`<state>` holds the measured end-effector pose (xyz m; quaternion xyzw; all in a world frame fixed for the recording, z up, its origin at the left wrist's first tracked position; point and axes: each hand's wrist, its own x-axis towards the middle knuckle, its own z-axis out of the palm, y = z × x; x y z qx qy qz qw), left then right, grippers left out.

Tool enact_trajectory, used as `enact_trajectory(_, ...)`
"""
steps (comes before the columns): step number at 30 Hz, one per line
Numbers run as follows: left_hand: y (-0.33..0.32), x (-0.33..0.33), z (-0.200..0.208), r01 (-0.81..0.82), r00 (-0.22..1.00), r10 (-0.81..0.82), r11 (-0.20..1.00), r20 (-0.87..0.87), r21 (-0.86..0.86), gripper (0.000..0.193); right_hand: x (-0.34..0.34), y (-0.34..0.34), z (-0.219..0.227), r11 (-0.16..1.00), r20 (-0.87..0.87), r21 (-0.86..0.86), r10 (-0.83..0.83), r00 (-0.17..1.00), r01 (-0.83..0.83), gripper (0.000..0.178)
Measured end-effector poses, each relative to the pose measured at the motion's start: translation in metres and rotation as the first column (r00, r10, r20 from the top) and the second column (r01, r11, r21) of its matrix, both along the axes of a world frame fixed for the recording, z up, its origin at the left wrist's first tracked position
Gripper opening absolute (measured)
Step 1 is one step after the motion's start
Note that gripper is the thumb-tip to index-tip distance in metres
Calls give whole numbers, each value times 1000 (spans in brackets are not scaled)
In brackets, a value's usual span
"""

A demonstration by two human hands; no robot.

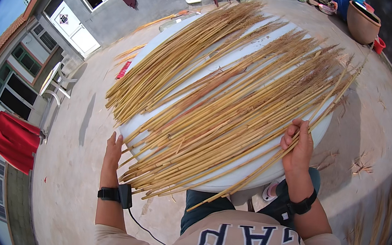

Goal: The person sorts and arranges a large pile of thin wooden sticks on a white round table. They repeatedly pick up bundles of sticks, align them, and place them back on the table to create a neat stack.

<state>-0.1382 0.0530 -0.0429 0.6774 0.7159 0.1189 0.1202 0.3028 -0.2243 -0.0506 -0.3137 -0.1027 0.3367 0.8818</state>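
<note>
My right hand [298, 151] is closed around a long dry reed stalk [243, 181] at the table's near right edge; its cut end reaches toward my lap and its feathery tip points to the far right. Possibly a second stalk lies in the same grip. My left hand [112, 153] is held flat, fingers stretched out, beside the cut ends of the near heap of reed stalks [220, 125]. A denser heap of reed stalks [179, 61] lies beyond it. Both heaps slant across a white round-edged table [253, 48], brown plumes to the far right.
More reed stalks [375, 230] lie on the concrete floor at my right, with loose scraps [361, 165] nearby. A white chair [57, 82] and a red cloth [14, 140] are at the left. A large clay pot [361, 25] and a red bucket [379, 45] stand far right.
</note>
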Motion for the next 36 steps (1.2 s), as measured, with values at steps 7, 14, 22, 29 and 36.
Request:
enact_trajectory(7,-13,61,37,271,913,-243,962,-327,41,54,-1,-1,4,1000,3,-24,3,1000,-3,30)
enact_trajectory(14,7,161,76,744,667,-744,665,-37,65,43,-1,3,7,999,-1,-39,-3,1000,3,30)
enact_trajectory(22,11,192,23,846,531,-842,522,-90,105,40,-4,1,7,999,3,-33,6,1000,-6,29)
enact_trajectory(29,22,209,45,769,638,-747,604,-190,210,25,-1,1,4,1000,26,-4,4,1000,-4,29)
enact_trajectory(36,51,232,22,658,701,-511,732,-498,175,11,-3,1,6,1000,-35,-1,16,999,-16,28)
